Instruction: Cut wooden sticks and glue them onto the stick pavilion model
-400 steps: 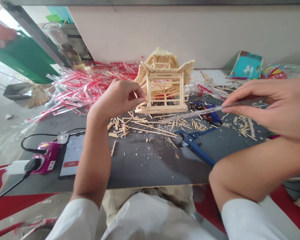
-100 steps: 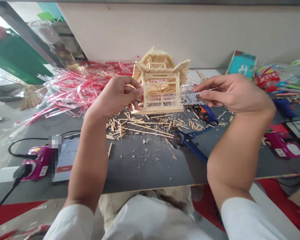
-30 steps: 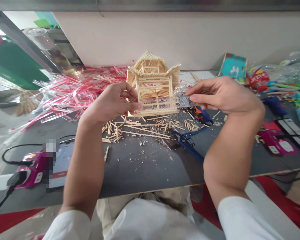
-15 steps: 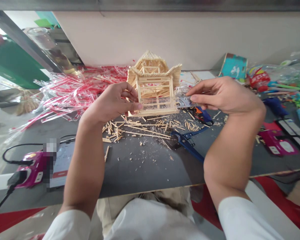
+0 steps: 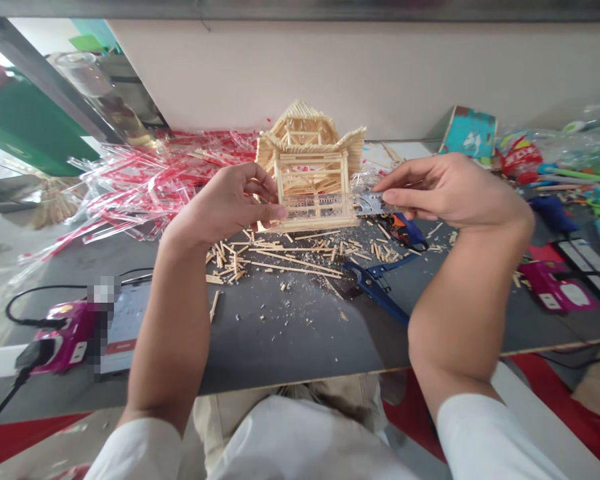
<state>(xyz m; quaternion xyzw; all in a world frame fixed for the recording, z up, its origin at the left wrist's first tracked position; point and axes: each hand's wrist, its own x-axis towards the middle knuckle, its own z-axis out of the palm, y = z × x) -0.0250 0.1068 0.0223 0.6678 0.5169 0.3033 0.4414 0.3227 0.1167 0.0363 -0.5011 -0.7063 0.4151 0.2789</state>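
Note:
A small model house point(image 5: 307, 160) built of thin wooden sticks, with a layered, upturned roof, is in front of me at the back of the table. A clear plastic ruler point(image 5: 325, 205) lies level across the lower front of its frame. My left hand point(image 5: 243, 200) is closed at the left front post, its thumb on the ruler's left end and its fingertips partly behind the post. My right hand point(image 5: 430, 190) pinches the ruler's right end between thumb and fingers, just right of the house.
Cut sticks point(image 5: 295, 257) and crumbs litter the dark table point(image 5: 280, 347). Blue-handled cutters point(image 5: 380, 293) lie at right of centre. Red and clear plastic wrappers point(image 5: 145, 180) heap up at the left. Purple power adapters point(image 5: 65, 340) with cables and a phone point(image 5: 125, 327) are near the front left.
Almost nothing differs. The whole view has shifted very slightly, while both hands keep the same hold on the ruler against the house.

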